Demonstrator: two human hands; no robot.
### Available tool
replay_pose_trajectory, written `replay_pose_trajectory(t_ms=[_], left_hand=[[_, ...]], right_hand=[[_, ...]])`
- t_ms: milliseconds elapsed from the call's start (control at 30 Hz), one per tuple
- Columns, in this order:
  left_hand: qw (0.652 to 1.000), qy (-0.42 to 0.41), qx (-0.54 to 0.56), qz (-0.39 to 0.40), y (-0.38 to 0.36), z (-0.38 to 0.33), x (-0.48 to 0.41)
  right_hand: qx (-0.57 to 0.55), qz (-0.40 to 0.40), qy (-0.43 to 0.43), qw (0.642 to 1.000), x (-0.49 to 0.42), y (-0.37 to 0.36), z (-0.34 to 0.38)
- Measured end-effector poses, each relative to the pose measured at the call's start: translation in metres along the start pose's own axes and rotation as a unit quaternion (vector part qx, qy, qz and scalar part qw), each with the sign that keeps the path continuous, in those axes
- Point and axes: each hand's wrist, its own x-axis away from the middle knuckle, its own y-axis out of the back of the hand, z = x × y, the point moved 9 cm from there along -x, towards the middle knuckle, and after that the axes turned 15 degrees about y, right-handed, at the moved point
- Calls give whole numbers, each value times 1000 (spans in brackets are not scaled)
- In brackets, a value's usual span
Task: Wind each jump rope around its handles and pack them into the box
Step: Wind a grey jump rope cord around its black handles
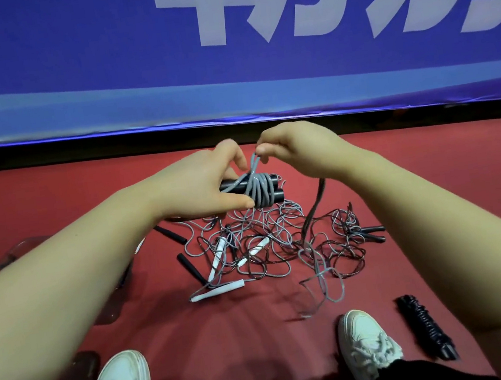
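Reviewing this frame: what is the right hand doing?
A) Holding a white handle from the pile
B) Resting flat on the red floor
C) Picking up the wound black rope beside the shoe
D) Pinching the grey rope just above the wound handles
D: the right hand pinches a loop of the grey rope directly above the black handles, which the left hand grips.

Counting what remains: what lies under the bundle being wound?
Under the bundle: a tangled pile of grey and dark ropes, white and black handles. The left forearm hides its left edge.
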Motion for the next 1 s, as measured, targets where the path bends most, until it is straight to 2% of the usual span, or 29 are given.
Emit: replay_pose_trajectory(t_ms=[67, 133, 167, 233, 300, 367, 433, 533, 567, 667, 700, 733, 767, 833, 933, 967, 1000], left_hand=[[1000, -11, 11, -3, 5, -6, 3], [998, -49, 25, -2, 9, -17, 9], [997, -73, 27, 4, 9, -23, 12], [993, -115, 20, 22, 5, -34, 17], [990, -135, 20, 41, -1, -42, 20], [987, -138, 51, 62, -7, -45, 21], [983, -120, 112, 83, -8, -40, 19], [966, -85, 213, 118, -6, -28, 14], [961, -74, 237, 123, -6, -23, 12], [959, -52, 254, 115, -5, -13, 9], [962, -50, 248, 104, -4, -10, 8], [965, -49, 242, 90, -1, -9, 8], [969, -50, 232, 74, 3, -7, 8], [977, -57, 200, 45, 11, -7, 8], [979, -57, 192, 43, 12, -11, 8], [976, -49, 207, 42, 11, -9, 6], [972, -37, 227, 37, 12, -6, 4]], right_hand=[[-67, 6, -5, 998, 1, -5, -7], [-218, 20, -21, 976, 6, -14, -10], [-318, 29, -37, 947, 11, -21, -9], [-494, 79, -75, 863, 23, -41, -8], [-592, 148, -80, 788, 35, -59, -3], [-631, 183, -67, 751, 42, -69, 0], [-651, 158, -69, 739, 42, -73, -6], [-663, 46, -64, 745, 36, -74, -28], [-643, 15, -57, 764, 34, -72, -32], [-441, -95, -29, 892, 27, -45, -38], [-376, -117, -15, 919, 25, -37, -34], [-352, -124, -16, 928, 23, -37, -34], [-377, -119, -39, 918, 23, -41, -33], [-493, -76, -93, 862, 24, -62, -35], [-670, 25, -140, 729, 26, -94, -21], [-696, 42, -150, 701, 25, -102, -17], [-702, 47, -155, 693, 23, -107, -15]])
